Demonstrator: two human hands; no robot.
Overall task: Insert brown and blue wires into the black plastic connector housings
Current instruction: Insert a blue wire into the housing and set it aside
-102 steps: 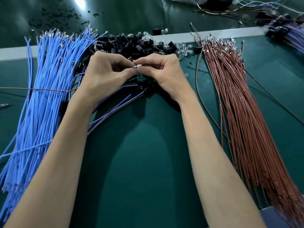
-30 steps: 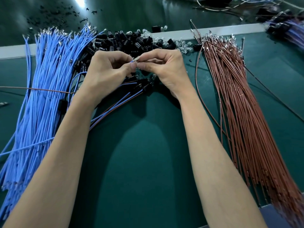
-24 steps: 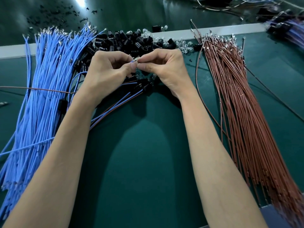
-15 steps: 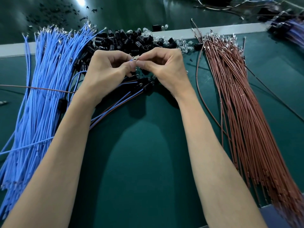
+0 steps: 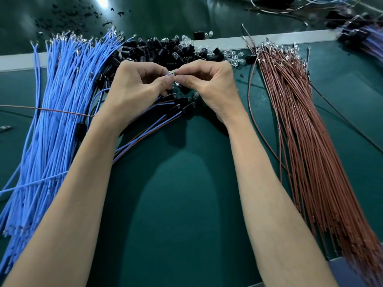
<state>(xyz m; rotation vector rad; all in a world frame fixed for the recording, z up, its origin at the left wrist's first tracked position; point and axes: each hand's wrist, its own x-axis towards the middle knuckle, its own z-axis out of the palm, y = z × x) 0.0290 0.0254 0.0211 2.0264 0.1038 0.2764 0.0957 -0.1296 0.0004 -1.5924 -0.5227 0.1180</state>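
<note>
1. Blue wire end (image 5: 169, 74): pinched between the fingers (image 5: 165, 80) of the left hand (image 5: 134, 90) and those of the right hand (image 5: 209, 83), raised off the counter (image 5: 176, 204), probably for aiming a tiny tip at a tiny socket.
2. Both sets of fingers curled tight, tips meeting around a pale metal terminal. Cannot tell of any housing hidden inside the right grip.
3. Black connector housings (image 5: 161, 51) heaped just beyond the fingers, clear bulbs (image 5: 234, 59) mixed in toward the right: stock kept within a short reach.
4. Blue wires (image 5: 58, 110) fanned out well left of the fingers, brown wires (image 5: 310, 131) well right, crimped ends pointing away, handy for drawing from either side.
5. Finished pairs (image 5: 178, 108), blue and brown seated in black housings, lying just beneath the fingers, leads trailing leftward.
6. In looks: thin, limp, bright blue sleeve with a short silvery crimp at the end; likely easy to bend off-line.
</note>
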